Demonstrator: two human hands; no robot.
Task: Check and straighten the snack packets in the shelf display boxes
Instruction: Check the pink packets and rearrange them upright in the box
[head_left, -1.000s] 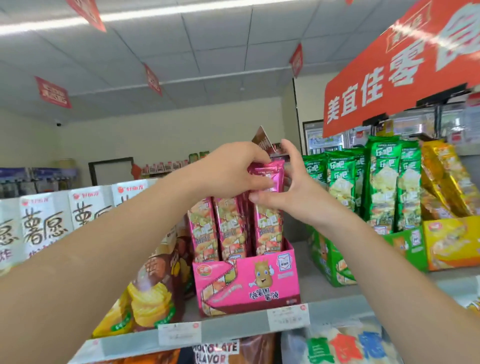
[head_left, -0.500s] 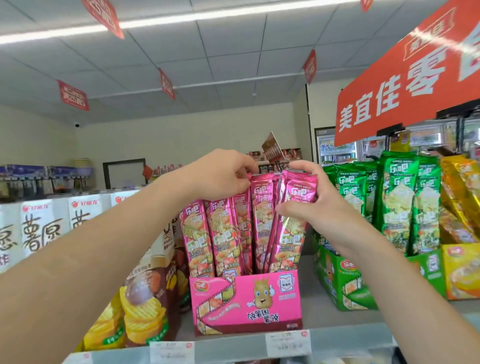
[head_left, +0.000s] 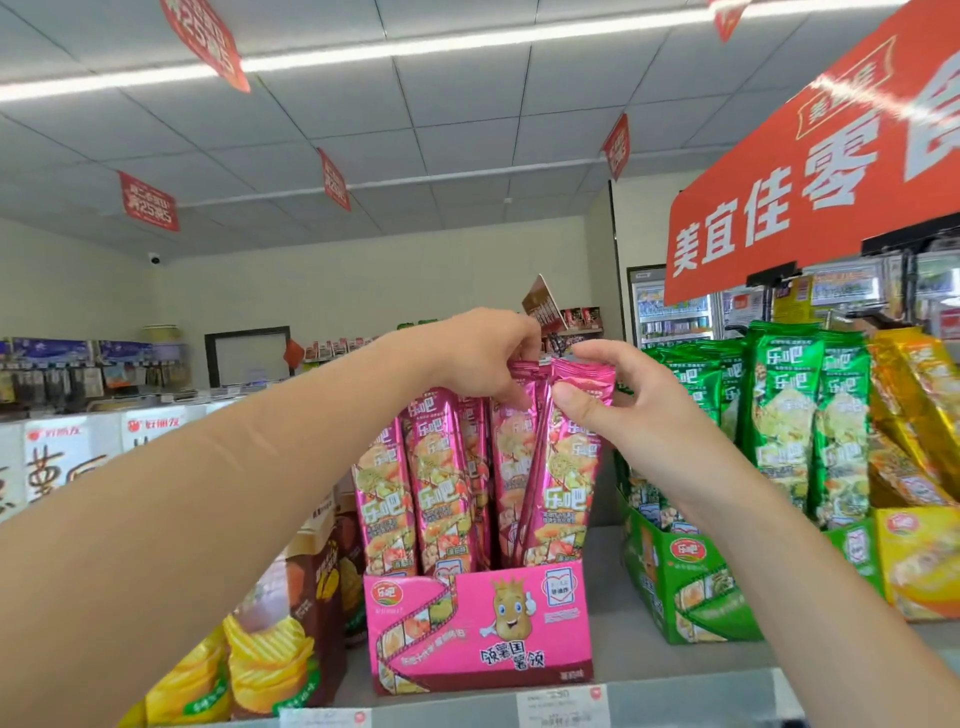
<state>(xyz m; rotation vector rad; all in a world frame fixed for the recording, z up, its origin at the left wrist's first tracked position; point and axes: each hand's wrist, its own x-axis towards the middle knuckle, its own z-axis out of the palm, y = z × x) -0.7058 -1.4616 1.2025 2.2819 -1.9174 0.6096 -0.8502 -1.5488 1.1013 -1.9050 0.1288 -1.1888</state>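
A pink display box (head_left: 483, 629) stands on the top shelf, filled with several tall pink snack packets (head_left: 431, 483) on end. My left hand (head_left: 483, 358) pinches the tops of the middle packets from above. My right hand (head_left: 618, 395) grips the top of the rightmost pink packet (head_left: 566, 478), which leans with its top tilted right. To the right are a green display box (head_left: 680, 582) with green packets (head_left: 784, 415) and a yellow box (head_left: 919, 561) with gold packets.
Brown and yellow chip bags (head_left: 291, 639) stand left of the pink box, white cartons (head_left: 57, 457) further left. A red sign (head_left: 810, 171) hangs overhead at right. The shelf edge (head_left: 675, 696) carries price tags. Bare shelf (head_left: 608, 613) shows between the pink and green boxes.
The view has shifted up and closer. My right hand moved from the middle packets to the rightmost one, pulling its top to the right. My left hand stays on the packet tops.
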